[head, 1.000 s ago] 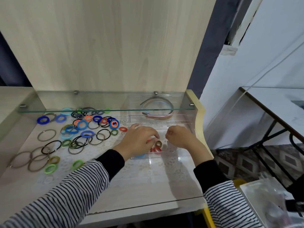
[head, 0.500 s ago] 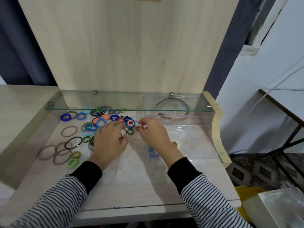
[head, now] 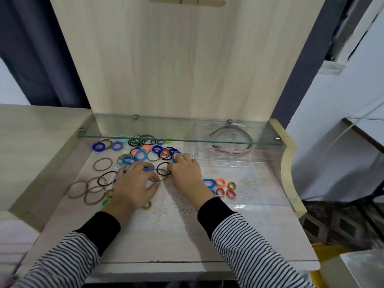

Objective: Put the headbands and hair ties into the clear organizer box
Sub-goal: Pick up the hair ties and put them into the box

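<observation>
Reaching over the scatter of loose coloured elastic hair ties (head: pixel 145 152) left of centre in the frame, both hands work at the pile on the pale wooden desk (head: pixel 166 246) with its lace-patterned mat (head: pixel 182 200). The left hand (head: pixel 135 181) lies with its fingers spread and the thumb held out to the side, and a blue fabric hair tie (head: pixel 148 169) sits right at its fingertips. The right hand (head: pixel 187 173) is arched, its fingertips touching a blue-and-orange hair tie (head: pixel 176 155) at the pile's right edge; whether it pinches that tie cannot be told. A thin black elastic loop (head: pixel 164 171) lies between the two hands. The clear plastic organizer box (head: pixel 259 183) stands just right of the right hand, with a small cluster of blue, orange, red and olive ties (head: pixel 220 187) in its near compartment and curved pink and grey headbands (head: pixel 234 151) in its far one, seen partly through the glass shelf (head: pixel 178 140) above. A second ago both hands were over the box's near compartment; now they are at the loose pile beside it.
</observation>
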`<state>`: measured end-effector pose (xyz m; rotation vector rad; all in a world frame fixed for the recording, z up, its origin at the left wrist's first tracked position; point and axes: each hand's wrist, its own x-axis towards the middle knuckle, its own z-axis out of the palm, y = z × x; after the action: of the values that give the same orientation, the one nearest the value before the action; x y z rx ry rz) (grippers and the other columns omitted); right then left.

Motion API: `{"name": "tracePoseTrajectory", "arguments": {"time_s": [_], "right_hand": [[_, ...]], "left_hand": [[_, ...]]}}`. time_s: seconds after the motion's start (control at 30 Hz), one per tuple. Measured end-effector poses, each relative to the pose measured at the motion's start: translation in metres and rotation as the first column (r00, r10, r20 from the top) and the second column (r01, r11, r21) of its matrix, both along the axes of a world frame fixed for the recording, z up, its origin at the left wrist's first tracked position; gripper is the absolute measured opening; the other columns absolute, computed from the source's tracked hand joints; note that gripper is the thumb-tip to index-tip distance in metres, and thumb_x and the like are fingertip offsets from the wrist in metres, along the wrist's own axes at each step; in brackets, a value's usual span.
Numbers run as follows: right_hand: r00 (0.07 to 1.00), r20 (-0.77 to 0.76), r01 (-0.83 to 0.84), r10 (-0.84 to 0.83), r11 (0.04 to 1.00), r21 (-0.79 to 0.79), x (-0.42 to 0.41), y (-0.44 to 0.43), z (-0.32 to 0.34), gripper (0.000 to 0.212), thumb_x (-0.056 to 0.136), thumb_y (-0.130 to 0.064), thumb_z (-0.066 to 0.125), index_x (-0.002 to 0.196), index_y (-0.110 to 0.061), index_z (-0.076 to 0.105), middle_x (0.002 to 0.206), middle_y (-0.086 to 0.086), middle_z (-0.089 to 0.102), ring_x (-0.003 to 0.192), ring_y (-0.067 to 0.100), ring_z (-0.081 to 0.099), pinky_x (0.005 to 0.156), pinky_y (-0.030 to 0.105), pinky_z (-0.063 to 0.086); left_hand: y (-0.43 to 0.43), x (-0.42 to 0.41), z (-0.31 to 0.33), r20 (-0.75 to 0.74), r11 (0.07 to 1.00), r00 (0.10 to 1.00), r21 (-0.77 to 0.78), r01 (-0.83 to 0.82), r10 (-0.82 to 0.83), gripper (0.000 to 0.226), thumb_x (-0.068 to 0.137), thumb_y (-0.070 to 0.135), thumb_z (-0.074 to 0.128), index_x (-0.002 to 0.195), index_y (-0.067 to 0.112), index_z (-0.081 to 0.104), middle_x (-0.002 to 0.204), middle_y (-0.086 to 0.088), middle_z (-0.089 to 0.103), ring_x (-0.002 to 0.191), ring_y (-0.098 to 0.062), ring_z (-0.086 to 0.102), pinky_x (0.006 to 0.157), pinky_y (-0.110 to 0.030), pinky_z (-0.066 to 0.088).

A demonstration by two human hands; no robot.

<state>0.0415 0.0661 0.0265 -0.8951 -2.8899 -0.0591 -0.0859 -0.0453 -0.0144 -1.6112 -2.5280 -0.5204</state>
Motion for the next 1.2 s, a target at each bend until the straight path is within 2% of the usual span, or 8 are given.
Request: {"name": "tracePoseTrajectory", "arguments": {"time_s": [0.2, 0.37, 0.53, 0.7, 0.83, 0.97, 1.1, 1.2], "right_hand": [[0.997, -0.026, -0.068, 0.068, 0.998, 0.007, 0.005, -0.002, 0.001, 0.025, 0.091, -0.014, 0.050, 0.111, -0.020, 0.062, 0.124, 0.012, 0.044, 0.116, 0.034, 0.038, 0.091, 0.042, 0.035], [0.997, 0.001, -0.075, 0.075, 0.996, 0.045, 0.009, -0.007, 0.001, 0.026, 0.086, -0.009, 0.051, 0.112, -0.011, 0.057, 0.121, 0.014, 0.045, 0.114, 0.034, 0.039, 0.091, 0.042, 0.034], [0.989, -0.146, -0.040, 0.016, 0.986, -0.159, 0.023, 0.000, 0.018, 0.019, 0.087, -0.013, 0.051, 0.104, -0.012, 0.059, 0.114, 0.010, 0.049, 0.110, 0.030, 0.040, 0.090, 0.040, 0.037], [0.976, -0.191, 0.008, -0.104, 0.894, -0.447, 0.062, 0.025, 0.044, 0.013, 0.092, -0.019, 0.053, 0.101, -0.015, 0.061, 0.110, 0.009, 0.055, 0.108, 0.025, 0.044, 0.094, 0.036, 0.039], [0.973, -0.175, 0.041, -0.151, 0.859, -0.511, 0.101, 0.043, 0.067, 0.010, 0.090, -0.016, 0.056, 0.094, -0.012, 0.064, 0.100, 0.003, 0.061, 0.097, 0.019, 0.053, 0.082, 0.028, 0.042], [0.974, -0.083, 0.138, -0.210, 0.845, -0.516, 0.136, 0.061, 0.075, 0.008, 0.090, -0.016, 0.057, 0.091, -0.014, 0.064, 0.094, -0.001, 0.060, 0.088, 0.015, 0.052, 0.070, 0.021, 0.038], [0.958, -0.027, 0.255, -0.286, 0.889, -0.380, 0.161, 0.075, 0.067, 0.013, 0.088, -0.015, 0.055, 0.089, -0.009, 0.067, 0.100, 0.005, 0.066, 0.097, 0.022, 0.057, 0.085, 0.030, 0.045], [0.935, 0.031, 0.345, -0.353, 0.888, -0.305, 0.175, 0.083, 0.052, 0.015, 0.089, -0.019, 0.051, 0.089, -0.013, 0.064, 0.104, 0.007, 0.063, 0.104, 0.027, 0.052, 0.091, 0.035, 0.043]], "left_hand": [[-0.004, 0.000, 0.005, 0.015, 1.000, 1.000, -0.024, -0.013, 0.013, 0.006, 0.086, 0.044, 0.063, 0.089, 0.040, 0.067, 0.125, 0.015, 0.055, 0.127, -0.012, 0.045, 0.112, -0.045, 0.024], [-0.004, -0.002, 0.012, 0.053, 0.996, 0.998, 0.088, -0.022, 0.017, 0.006, 0.085, 0.040, 0.067, 0.085, 0.034, 0.066, 0.104, 0.011, 0.063, 0.104, -0.019, 0.058, 0.096, -0.044, 0.040], [-0.001, 0.002, 0.027, 0.126, 0.987, 0.991, 0.160, 0.028, -0.049, 0.005, 0.086, 0.036, 0.067, 0.082, 0.037, 0.065, 0.096, 0.012, 0.063, 0.095, -0.016, 0.059, 0.083, -0.041, 0.047], [0.006, 0.018, 0.042, 0.217, 0.972, 0.968, 0.224, 0.077, -0.127, 0.009, 0.087, 0.047, 0.056, 0.083, 0.041, 0.062, 0.099, 0.016, 0.060, 0.099, -0.013, 0.057, 0.084, -0.041, 0.047], [0.022, 0.040, 0.050, 0.257, 0.949, 0.941, 0.278, 0.146, -0.220, 0.019, 0.085, 0.052, 0.053, 0.085, 0.038, 0.064, 0.105, 0.015, 0.063, 0.105, -0.013, 0.056, 0.089, -0.044, 0.047], [0.042, 0.064, 0.057, 0.253, 0.925, 0.920, 0.313, 0.214, -0.299, 0.021, 0.082, 0.052, 0.052, 0.084, 0.036, 0.064, 0.097, 0.015, 0.063, 0.096, -0.010, 0.058, 0.085, -0.040, 0.048], [0.061, 0.083, 0.057, 0.251, 0.913, 0.899, 0.295, 0.280, -0.357, 0.008, 0.087, 0.046, 0.058, 0.083, 0.040, 0.061, 0.095, 0.017, 0.059, 0.088, -0.006, 0.057, 0.081, -0.038, 0.049], [0.074, 0.096, 0.051, 0.263, 0.913, 0.888, 0.267, 0.309, -0.377, 0.007, 0.089, 0.042, 0.061, 0.088, 0.037, 0.064, 0.096, 0.018, 0.057, 0.093, -0.012, 0.058, 0.083, -0.038, 0.047]]}}
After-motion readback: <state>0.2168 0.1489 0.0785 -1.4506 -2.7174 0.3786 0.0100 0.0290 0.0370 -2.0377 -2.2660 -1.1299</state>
